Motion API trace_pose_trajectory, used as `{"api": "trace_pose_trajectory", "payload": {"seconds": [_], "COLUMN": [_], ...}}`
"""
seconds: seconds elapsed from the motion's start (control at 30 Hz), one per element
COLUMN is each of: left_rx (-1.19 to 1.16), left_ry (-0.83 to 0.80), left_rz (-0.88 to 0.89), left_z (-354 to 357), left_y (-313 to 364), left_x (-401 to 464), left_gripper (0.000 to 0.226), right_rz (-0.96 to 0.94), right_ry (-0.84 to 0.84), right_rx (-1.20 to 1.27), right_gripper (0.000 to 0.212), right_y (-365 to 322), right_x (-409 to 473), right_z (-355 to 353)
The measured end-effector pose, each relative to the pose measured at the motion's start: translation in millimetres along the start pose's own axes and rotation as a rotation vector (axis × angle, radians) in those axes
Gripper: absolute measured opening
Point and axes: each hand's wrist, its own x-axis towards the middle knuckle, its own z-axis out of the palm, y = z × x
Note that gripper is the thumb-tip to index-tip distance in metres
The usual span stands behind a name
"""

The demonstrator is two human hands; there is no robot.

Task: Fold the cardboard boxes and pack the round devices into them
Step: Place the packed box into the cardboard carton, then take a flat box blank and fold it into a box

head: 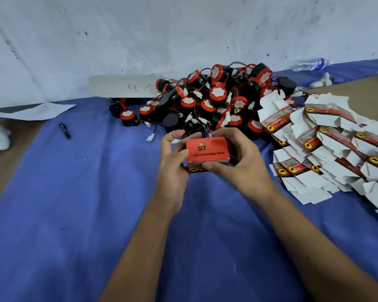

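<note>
A folded red box (207, 152) sits between both hands, lifted just above the blue cloth (74, 214) that covers the desk. The left hand (172, 158) grips its left end, thumb on the top face and fingers curled behind. The right hand (236, 158) clasps the right end, thumb pressed along the front lower edge and fingers wrapped over the far side. Just beyond the box lies a heap of round devices (210, 99), black with red rims and trailing wires. To the right of the box, flat unfolded boxes (327, 149) spread in an overlapping pile. Left of the box, well apart, a black pen (65, 131) lies on the cloth. Far beyond the box, to the right, a plastic bottle (308, 64) lies against the wall.
</note>
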Motion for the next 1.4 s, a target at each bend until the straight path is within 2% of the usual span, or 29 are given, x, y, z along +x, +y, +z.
{"api": "trace_pose_trajectory", "payload": {"seconds": [0.13,0.27,0.33,0.43,0.5,0.63,0.77,0.83,0.87,0.93,1.0,1.1,1.17,1.3,1.37,1.4], "left_rx": [0.014,0.094,0.1,0.071,0.089,0.237,0.47,0.642,0.75,0.98,1.126,1.132,1.013,0.676,0.646,0.7], "left_ry": [-0.041,-0.179,-0.267,-0.404,-0.494,-0.748,-0.944,-1.099,-1.189,-1.328,-1.379,-1.325,-1.17,-0.623,-0.324,-0.225], "left_rz": [-0.031,-0.02,0.008,0.04,0.05,0.095,0.263,0.265,0.264,0.268,0.238,0.244,0.339,0.639,0.609,0.535], "left_z": [32,85,125,205,266,373,439,452,455,456,458,456,449,411,382,368], "left_y": [3,2,-1,-8,-13,-24,-37,-48,-53,-59,-60,-56,-51,-53,-60,-68], "left_x": [-10,-14,-14,-22,-37,-82,-120,-129,-130,-132,-133,-132,-128,-104,-86,-75], "left_gripper": [0.047,0.039,0.034,0.034,0.036,0.04,0.069,0.071,0.063,0.04,0.031,0.019,0.013,0.015,0.017,0.018], "right_rz": [-0.082,-0.207,-0.202,-0.105,-0.001,0.227,0.578,0.909,1.072,1.265,1.355,1.365,1.324,0.954,0.691,0.591], "right_ry": [0.051,0.143,0.186,0.252,0.336,0.516,0.649,0.592,0.487,0.206,0.065,0.039,0.132,0.537,0.671,0.689], "right_rx": [-0.089,-0.333,-0.496,-0.798,-1.001,-1.235,-1.393,-1.45,-1.459,-1.445,-1.361,-1.359,-1.402,-1.471,-1.371,-1.312], "right_gripper": [0.059,0.05,0.045,0.053,0.057,0.048,0.05,0.058,0.056,0.029,0.014,0.018,0.023,0.033,0.031,0.027], "right_y": [-30,-70,-94,-136,-168,-228,-251,-243,-237,-225,-221,-223,-224,-221,-218,-216], "right_x": [-16,-37,-55,-91,-125,-199,-251,-264,-265,-261,-256,-253,-253,-232,-212,-200], "right_z": [-21,-64,-99,-160,-203,-268,-310,-321,-321,-317,-313,-312,-314,-303,-285,-273]}}
